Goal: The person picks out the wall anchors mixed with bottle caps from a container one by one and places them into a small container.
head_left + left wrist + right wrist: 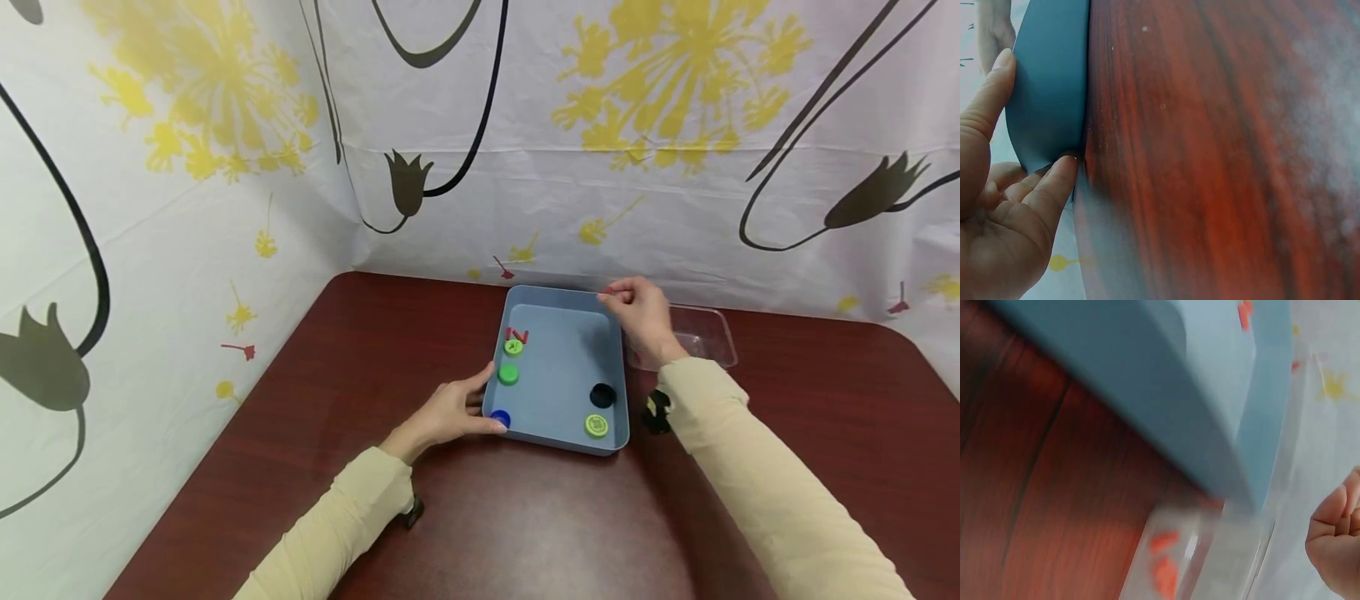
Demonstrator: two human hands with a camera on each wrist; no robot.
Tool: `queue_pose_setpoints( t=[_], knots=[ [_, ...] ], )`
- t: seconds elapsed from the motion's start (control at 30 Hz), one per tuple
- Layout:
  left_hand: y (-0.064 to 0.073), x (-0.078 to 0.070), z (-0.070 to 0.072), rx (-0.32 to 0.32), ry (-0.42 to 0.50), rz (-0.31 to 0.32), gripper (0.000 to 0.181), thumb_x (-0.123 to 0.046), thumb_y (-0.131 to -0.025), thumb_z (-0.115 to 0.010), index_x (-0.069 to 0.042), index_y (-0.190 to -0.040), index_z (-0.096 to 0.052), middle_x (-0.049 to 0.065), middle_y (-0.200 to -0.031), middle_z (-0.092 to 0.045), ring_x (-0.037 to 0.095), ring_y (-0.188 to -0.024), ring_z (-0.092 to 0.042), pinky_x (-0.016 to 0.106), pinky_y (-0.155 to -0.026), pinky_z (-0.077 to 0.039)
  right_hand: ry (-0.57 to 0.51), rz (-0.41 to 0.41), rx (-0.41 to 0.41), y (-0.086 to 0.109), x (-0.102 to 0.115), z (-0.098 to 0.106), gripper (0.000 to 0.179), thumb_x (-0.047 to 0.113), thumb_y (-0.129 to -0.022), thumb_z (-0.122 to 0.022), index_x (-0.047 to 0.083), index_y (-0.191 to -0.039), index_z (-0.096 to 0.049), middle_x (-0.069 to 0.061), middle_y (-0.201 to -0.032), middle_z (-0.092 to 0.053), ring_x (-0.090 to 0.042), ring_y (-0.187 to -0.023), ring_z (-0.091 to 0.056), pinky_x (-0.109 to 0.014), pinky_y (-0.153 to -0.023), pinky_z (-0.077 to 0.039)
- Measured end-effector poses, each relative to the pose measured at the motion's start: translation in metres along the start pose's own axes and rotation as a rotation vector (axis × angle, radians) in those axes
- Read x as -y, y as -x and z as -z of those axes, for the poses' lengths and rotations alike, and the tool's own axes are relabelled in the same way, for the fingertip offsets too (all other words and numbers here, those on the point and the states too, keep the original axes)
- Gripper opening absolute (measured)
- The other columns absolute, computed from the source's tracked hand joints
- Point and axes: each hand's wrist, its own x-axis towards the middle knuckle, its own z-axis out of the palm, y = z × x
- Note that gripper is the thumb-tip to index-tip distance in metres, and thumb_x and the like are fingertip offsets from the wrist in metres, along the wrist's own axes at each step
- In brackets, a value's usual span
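Observation:
A blue-grey tray lies on the table, and my left hand grips its near left corner. In the left wrist view, thumb and fingers spread around the tray's outer wall. Over the far right corner, my right hand pinches a small red piece, mostly hidden by the fingertips. Inside the tray are red sticks, a light green cap, a green cap, a blue cap, a black cap and a yellow-green cap.
Right of the tray stands a clear plastic box, partly behind the right hand and wrist. Red pieces lie in it. The dark red wooden table meets a flower-patterned white sheet at its back and left.

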Motion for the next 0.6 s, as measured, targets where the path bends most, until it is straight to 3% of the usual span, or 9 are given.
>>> queue_pose_setpoints(
  t=[0.13, 0.23, 0.47, 0.6],
  knots=[
    [0.0, 0.0, 0.0, -0.001, -0.008, 0.001, 0.099, -0.029, -0.075, -0.08, -0.021, -0.151, -0.018, 0.011, -0.148, -0.037, 0.023, -0.121, -0.054, 0.032, -0.092, -0.051, 0.044, 0.001, -0.107, 0.007, -0.021, 0.025, 0.029, 0.021, -0.09, -0.064, -0.003, -0.105, -0.063, -0.006, -0.076, -0.057, 0.005, -0.055, -0.042, -0.017, -0.056, -0.038],
    [0.001, -0.001, 0.001, -0.007, -0.021, 0.009, 0.099, -0.03, -0.074, -0.08, -0.021, -0.151, -0.018, 0.01, -0.148, -0.036, 0.023, -0.121, -0.054, 0.032, -0.092, -0.051, 0.102, -0.033, -0.138, 0.012, -0.038, 0.037, 0.03, 0.024, -0.09, -0.064, -0.003, -0.103, -0.063, -0.005, -0.074, -0.058, 0.004, -0.057, -0.042, -0.02, -0.058, -0.037],
    [0.002, -0.002, 0.0, -0.01, -0.015, 0.019, 0.099, -0.031, -0.074, -0.08, -0.022, -0.151, -0.018, 0.011, -0.148, -0.037, 0.024, -0.122, -0.053, 0.032, -0.092, -0.05, 0.205, -0.07, -0.125, 0.021, -0.06, 0.044, 0.031, 0.025, -0.089, -0.064, -0.003, -0.103, -0.059, -0.012, -0.079, -0.061, -0.019, -0.069, -0.05, -0.026, -0.052, -0.039],
    [0.002, -0.002, -0.001, -0.013, -0.012, 0.008, 0.098, -0.03, -0.074, -0.08, -0.02, -0.151, -0.019, 0.012, -0.148, -0.037, 0.025, -0.121, -0.053, 0.032, -0.092, -0.051, 0.233, -0.065, -0.114, 0.024, -0.064, 0.043, 0.03, 0.022, -0.089, -0.065, -0.003, -0.103, -0.057, -0.014, -0.079, -0.061, -0.023, -0.069, -0.051, -0.026, -0.049, -0.039]
  ],
)
